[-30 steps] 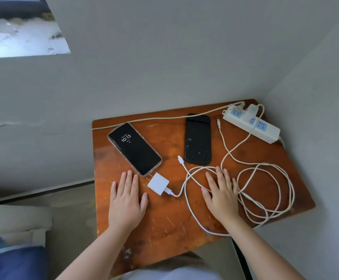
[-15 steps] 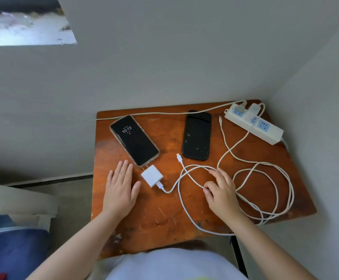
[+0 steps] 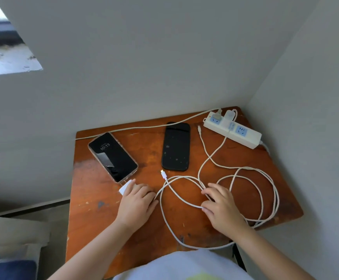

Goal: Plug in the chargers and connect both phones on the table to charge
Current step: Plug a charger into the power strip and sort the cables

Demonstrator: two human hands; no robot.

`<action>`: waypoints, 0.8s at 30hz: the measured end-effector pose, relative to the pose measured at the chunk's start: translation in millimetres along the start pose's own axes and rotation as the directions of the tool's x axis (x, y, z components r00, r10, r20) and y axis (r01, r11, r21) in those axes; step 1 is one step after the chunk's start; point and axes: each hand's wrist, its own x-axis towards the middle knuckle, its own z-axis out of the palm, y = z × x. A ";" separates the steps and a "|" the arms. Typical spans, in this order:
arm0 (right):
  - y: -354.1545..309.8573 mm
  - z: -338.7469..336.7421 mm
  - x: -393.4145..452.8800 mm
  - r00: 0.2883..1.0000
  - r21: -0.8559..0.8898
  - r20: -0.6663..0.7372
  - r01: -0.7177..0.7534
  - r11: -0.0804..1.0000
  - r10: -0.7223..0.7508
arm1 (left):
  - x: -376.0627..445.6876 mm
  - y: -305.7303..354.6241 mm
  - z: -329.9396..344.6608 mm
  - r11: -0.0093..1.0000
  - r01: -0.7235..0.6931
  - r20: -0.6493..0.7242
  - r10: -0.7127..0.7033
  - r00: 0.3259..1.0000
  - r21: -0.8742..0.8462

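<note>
1. Chargers first: a white charger brick [image 3: 125, 187] lies near the table's [image 3: 95, 219] left edge, just beside the lit phone's [image 3: 113, 156] near end, with its white cable [image 3: 164, 215] looping across the near half of the table.
2. The left hand [image 3: 136, 205] curls over the brick, covering most of it; whether the fingers have closed around it I cannot tell.
3. The right hand [image 3: 223, 209] rests on the cable coils [image 3: 265, 190] toward the right edge, thumb and fingertips apparently pinching a strand.
4. A dark phone [image 3: 176, 146] lies at the middle of the far edge, a loose connector [image 3: 163, 174] just off its near end.
5. The power strip [image 3: 232, 129] sits in the far right corner, one plug already seated.
6. Handling judgement: the brick looks light and rigid, best gripped by its flat sides; the cable is limp and tangles easily, so hold it at the stiff connector.
</note>
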 end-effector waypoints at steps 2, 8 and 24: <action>4.8 -1.5 -6.9 1.000 0.018 0.007 0.003 1.000 -0.003 | 5.9 -0.5 2.6 0.996 0.075 -0.020 -0.076 0.997 -0.037; 21.0 -4.7 -17.9 0.999 0.174 0.028 0.024 0.984 -0.030 | 27.0 3.5 1.0 0.965 0.224 0.124 -0.207 0.970 -0.137; 18.4 -3.6 -9.8 0.991 0.180 0.133 -0.043 0.983 0.019 | 40.1 10.6 10.6 0.953 0.252 0.165 -0.225 0.960 -0.170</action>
